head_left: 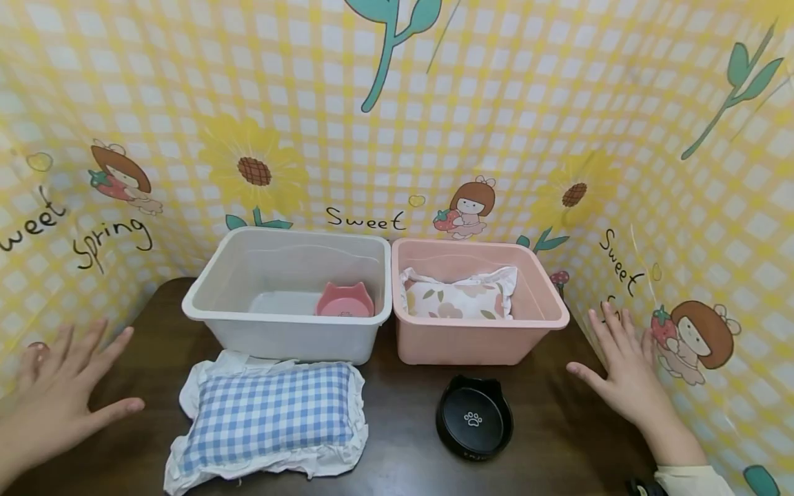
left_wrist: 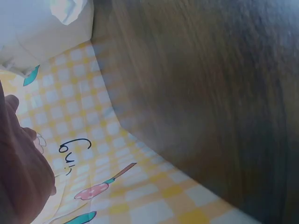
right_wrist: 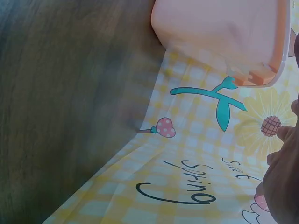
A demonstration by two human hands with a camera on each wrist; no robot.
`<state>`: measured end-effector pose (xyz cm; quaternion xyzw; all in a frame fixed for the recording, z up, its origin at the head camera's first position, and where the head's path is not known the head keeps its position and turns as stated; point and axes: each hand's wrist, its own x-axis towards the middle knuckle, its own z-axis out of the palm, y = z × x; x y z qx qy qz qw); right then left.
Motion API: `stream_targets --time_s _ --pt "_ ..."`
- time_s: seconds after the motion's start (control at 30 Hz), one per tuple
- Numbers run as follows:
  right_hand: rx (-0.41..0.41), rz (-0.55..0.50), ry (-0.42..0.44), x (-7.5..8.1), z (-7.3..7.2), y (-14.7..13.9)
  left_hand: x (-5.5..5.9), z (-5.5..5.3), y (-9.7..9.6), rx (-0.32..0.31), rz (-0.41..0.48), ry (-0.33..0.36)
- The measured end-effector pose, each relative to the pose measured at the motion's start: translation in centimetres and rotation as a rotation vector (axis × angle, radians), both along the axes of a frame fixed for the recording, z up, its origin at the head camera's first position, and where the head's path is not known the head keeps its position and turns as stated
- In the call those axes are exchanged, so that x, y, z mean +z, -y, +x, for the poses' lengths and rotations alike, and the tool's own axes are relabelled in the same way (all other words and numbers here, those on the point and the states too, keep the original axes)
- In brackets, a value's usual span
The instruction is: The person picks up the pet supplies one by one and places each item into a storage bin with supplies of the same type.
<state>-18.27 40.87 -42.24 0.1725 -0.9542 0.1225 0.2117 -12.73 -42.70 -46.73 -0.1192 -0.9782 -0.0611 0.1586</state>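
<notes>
My left hand [head_left: 65, 393] is spread at the left side of the table, fingers straight and holding nothing. A blue checkered pillow [head_left: 269, 417] with white ruffles lies to its right, in front of a grey bin [head_left: 288, 337]. Inside that bin is a pink cat-eared bowl [head_left: 344, 301]. On the far right my right hand [head_left: 629, 368] is also spread, with nothing in it. Nearest to it are a black cat-eared bowl [head_left: 474, 418] with a paw print and a pink bin [head_left: 471, 344]. A floral pillow [head_left: 459, 300] lies in the pink bin.
The two bins stand side by side at the back of the dark wooden table [head_left: 403, 441]. Yellow checkered cloth [head_left: 527, 103] hangs behind and along both sides. A small dark object [head_left: 645, 488] shows by the right sleeve at the bottom edge.
</notes>
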Motion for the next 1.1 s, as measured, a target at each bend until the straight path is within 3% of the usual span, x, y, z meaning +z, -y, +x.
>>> stream_targets --time_s 0.2,0.57,0.77,1.1 --pt "0.035 -0.081 0.017 0.4 -0.2 0.2 -0.5 0.0 -0.1 -0.109 0.131 -0.005" --pt "0.114 -0.338 0.012 0.2 -1.2 0.1 -0.2 -0.1 -1.3 -0.183 0.321 0.125" --pt "0.097 -0.434 0.032 0.2 -1.3 0.4 -0.6 -0.2 -1.7 -0.239 0.42 0.116" --pt "0.042 -0.512 0.054 -0.3 -1.9 1.0 -1.0 -0.8 -3.0 -0.244 0.545 0.237"
